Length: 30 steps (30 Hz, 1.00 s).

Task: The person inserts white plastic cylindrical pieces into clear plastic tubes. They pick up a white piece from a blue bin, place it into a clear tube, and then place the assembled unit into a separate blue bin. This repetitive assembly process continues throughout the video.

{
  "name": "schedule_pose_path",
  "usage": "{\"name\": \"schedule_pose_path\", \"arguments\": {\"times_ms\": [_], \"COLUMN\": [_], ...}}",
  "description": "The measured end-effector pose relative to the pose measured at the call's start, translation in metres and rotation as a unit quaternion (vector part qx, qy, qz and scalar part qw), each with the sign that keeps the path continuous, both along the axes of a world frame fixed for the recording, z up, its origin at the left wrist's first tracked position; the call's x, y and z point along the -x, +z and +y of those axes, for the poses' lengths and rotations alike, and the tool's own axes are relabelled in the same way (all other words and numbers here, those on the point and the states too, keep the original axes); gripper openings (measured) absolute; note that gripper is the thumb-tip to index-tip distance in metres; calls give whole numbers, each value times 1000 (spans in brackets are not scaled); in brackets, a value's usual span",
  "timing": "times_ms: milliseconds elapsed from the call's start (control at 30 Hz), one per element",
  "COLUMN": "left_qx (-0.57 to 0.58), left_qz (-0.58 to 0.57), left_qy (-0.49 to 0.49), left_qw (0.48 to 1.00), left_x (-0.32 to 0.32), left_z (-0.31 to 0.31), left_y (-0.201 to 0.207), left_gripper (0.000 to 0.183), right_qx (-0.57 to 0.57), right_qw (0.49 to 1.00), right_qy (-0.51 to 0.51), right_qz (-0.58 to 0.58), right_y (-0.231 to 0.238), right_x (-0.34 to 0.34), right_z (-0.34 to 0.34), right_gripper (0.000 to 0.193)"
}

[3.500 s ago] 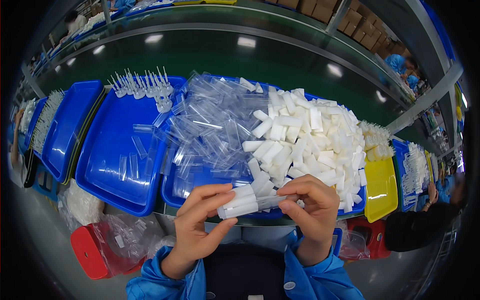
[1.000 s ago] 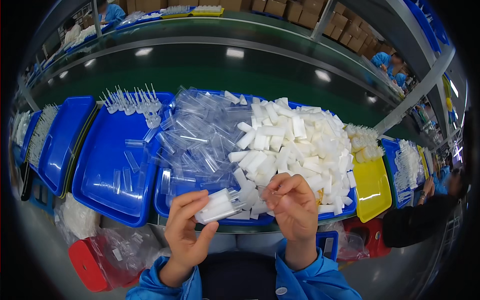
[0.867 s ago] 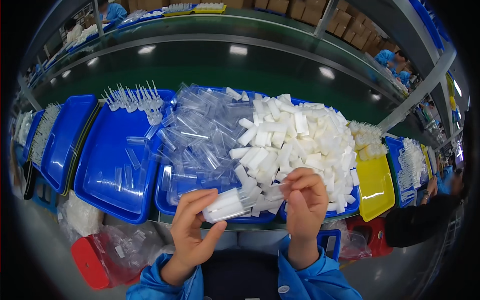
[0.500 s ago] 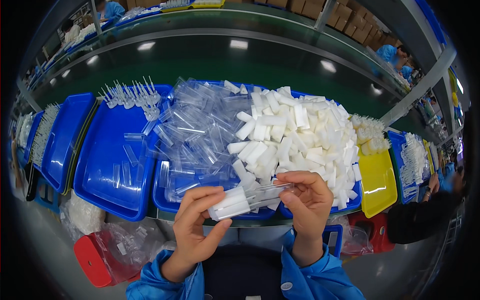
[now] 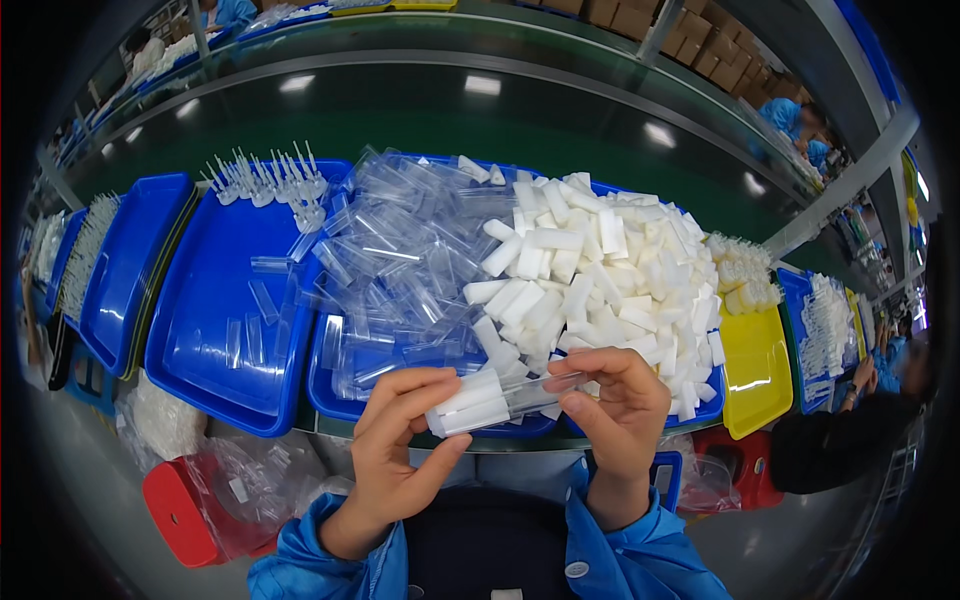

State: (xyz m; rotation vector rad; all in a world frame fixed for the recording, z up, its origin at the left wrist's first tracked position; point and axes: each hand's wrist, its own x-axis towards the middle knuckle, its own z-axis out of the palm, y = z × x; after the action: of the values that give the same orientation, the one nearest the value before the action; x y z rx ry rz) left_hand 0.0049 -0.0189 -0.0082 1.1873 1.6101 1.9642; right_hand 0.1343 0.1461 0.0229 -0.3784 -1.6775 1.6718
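Held between my two hands, above the front edge of the trays, is a small bundle of white blocks (image 5: 472, 402) with clear plastic sleeves (image 5: 530, 394) at their right end. The fingers and thumb of my left hand (image 5: 402, 440) close around the white blocks. My right hand (image 5: 622, 410) pinches the far end of the clear sleeves between thumb and fingers. How far each block sits inside a sleeve is hard to make out. Just beyond my hands lie a heap of loose clear sleeves (image 5: 400, 250) and a heap of white blocks (image 5: 610, 270).
A blue tray (image 5: 215, 300) at left holds white thin-stemmed parts (image 5: 265, 180) and a few sleeves. A yellow tray (image 5: 755, 375) with pale parts stands at right. Behind runs a green belt (image 5: 500, 130). A red stool (image 5: 185, 510) stands lower left; a co-worker's dark sleeve (image 5: 830, 450) reaches in at right.
The clear sleeves, slightly fanned before, now lie closer together at the blocks' right end. Both hands keep their grip; the whole view has shifted slightly.
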Motion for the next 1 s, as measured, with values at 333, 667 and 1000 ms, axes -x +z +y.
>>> {"name": "schedule_pose_path", "arguments": {"times_ms": [333, 667, 1000], "left_qx": [14, 40, 21], "left_qz": [86, 174, 135], "left_qy": [37, 27, 34], "left_qw": [995, 984, 990], "left_x": [0, 4, 2], "left_z": [4, 0, 6], "left_y": [-1, 6, 1], "left_gripper": [45, 39, 45], "right_qx": [-96, -93, 14], "right_qw": [995, 996, 1000], "right_qy": [-13, -12, -16], "right_qz": [-27, -5, -10], "right_y": [-3, -8, -9], "right_x": [0, 2, 10], "right_z": [2, 0, -7], "right_gripper": [23, 22, 41]}}
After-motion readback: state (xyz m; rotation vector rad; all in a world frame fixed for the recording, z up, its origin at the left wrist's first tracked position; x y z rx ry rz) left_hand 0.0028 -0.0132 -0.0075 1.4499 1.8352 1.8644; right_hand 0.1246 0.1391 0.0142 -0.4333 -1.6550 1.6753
